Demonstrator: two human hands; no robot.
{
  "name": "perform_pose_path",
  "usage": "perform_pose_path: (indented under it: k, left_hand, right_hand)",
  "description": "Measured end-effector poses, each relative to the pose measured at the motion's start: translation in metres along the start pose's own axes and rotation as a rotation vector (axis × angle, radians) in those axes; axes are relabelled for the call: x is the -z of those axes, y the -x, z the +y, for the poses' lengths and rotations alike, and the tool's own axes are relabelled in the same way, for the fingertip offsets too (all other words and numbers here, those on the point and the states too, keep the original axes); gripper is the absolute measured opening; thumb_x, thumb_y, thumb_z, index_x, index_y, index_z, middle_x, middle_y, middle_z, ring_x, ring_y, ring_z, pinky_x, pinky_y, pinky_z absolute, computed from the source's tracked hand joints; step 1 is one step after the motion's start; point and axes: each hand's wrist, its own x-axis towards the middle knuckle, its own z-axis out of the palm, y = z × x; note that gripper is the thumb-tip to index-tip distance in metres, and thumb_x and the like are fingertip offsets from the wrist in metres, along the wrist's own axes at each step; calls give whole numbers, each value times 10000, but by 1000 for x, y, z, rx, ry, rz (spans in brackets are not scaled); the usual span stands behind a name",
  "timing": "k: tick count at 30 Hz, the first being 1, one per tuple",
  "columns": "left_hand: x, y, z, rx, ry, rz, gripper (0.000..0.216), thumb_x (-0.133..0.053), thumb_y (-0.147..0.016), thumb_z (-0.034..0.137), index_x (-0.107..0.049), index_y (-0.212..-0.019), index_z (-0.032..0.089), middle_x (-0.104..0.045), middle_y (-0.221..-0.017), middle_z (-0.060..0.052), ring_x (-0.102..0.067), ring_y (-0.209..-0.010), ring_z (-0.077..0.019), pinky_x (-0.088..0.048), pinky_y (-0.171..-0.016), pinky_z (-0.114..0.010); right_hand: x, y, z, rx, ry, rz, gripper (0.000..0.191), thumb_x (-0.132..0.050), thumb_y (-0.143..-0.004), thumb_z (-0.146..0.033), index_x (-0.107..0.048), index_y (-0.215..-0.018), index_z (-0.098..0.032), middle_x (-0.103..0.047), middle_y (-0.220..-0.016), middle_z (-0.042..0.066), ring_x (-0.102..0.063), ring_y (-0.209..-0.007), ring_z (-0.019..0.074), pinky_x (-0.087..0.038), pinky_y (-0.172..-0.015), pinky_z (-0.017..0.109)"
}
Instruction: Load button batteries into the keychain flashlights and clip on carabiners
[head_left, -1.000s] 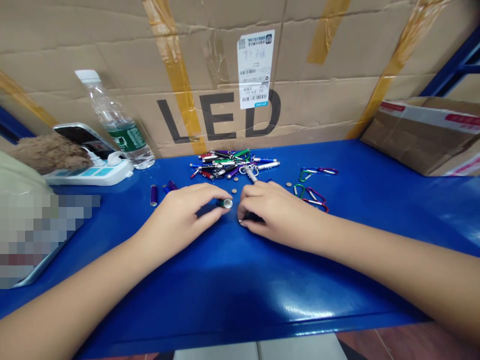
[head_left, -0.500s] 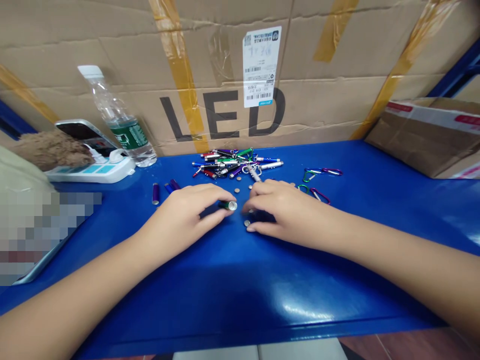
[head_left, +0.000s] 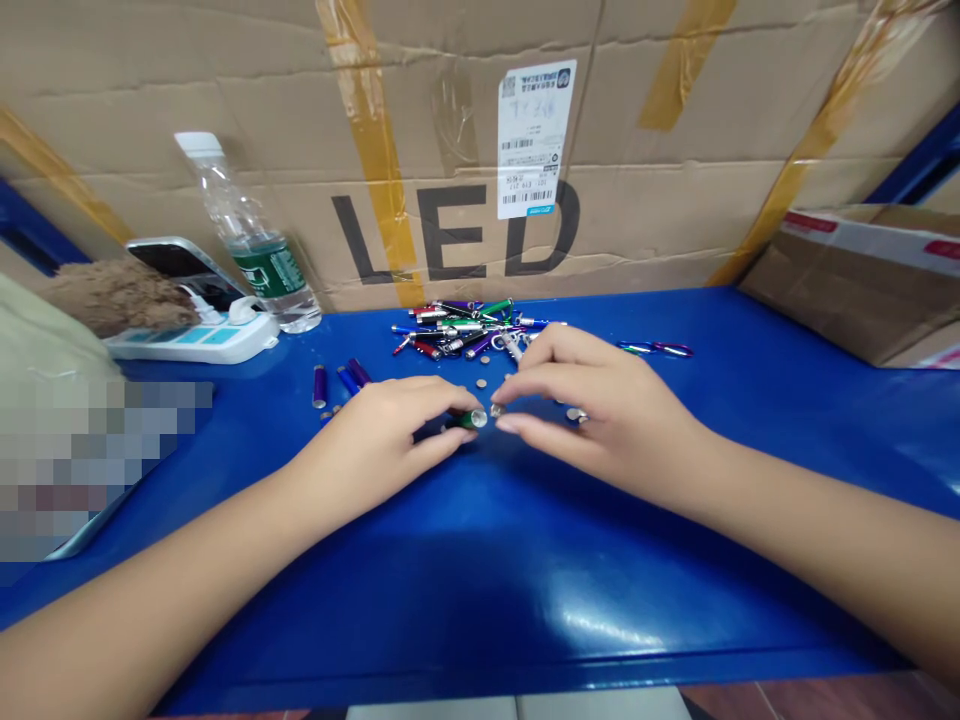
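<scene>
My left hand (head_left: 397, 425) pinches a short green metal tube (head_left: 472, 420), its open round end facing right. Close beside that end, my right hand (head_left: 607, 395) grips a small silver button cell (head_left: 496, 410) between thumb and fingertips; cell and tube look slightly apart. Beyond the fingers, a loose button cell (head_left: 481, 384) lies on the blue table, with several others around, some partly hidden by my right hand. A purple tube (head_left: 320, 386) stands left of my left hand, near more blue and purple tubes (head_left: 349, 379).
Several small keychain flashlights (head_left: 457, 328) lie heaped at the back. Carabiner clips (head_left: 673, 349) rest to their right. A water bottle (head_left: 270, 270), power strip (head_left: 232, 338) and phone (head_left: 180, 262) are at left. A large carton (head_left: 450, 130) walls the back; another box (head_left: 847, 290) sits right.
My right hand has lifted a button cell off the table and brought it up beside the tube's open end. My left hand still holds the green tube. The view has shifted slightly.
</scene>
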Motion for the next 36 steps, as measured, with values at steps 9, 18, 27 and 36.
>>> perform_pose_path:
  k: [9,18,27,36]
  left_hand:
    - [2,1,9,-14,3,36,146,-576,-903,237,-674,-1003,196,-725,-957,3,-675,-881,-133,-497,-797,-203]
    - [-1,-1,-2,34,-7,44,148,-594,-888,264,-684,-993,211,-731,-974,7,-678,-883,-142,-511,-841,-227]
    - [-2,0,-2,31,-25,9,162,-578,-896,280,-683,-1003,219,-731,-1005,5,-681,-918,-155,-517,-846,-242]
    - [-3,-2,-1,42,-16,-4,166,-573,-899,291,-686,-1004,230,-729,-1009,7,-680,-924,-156,-517,-846,-242]
  right_hand:
    - [-10,2,-3,37,-28,-3,158,-598,-897,-242,-685,-989,-146,-598,-841,58,-565,-787,148,-455,-708,266]
    - [-5,4,14,-191,40,-247,104,-611,-869,-211,-697,-909,-169,-624,-880,67,-574,-862,195,-437,-776,315]
    - [-17,3,21,-416,89,-474,120,-646,-858,-250,-726,-940,-213,-643,-951,60,-578,-882,195,-426,-789,312]
    - [-18,3,25,-487,61,-435,160,-696,-821,-291,-719,-953,-203,-649,-977,56,-587,-902,189,-424,-755,288]
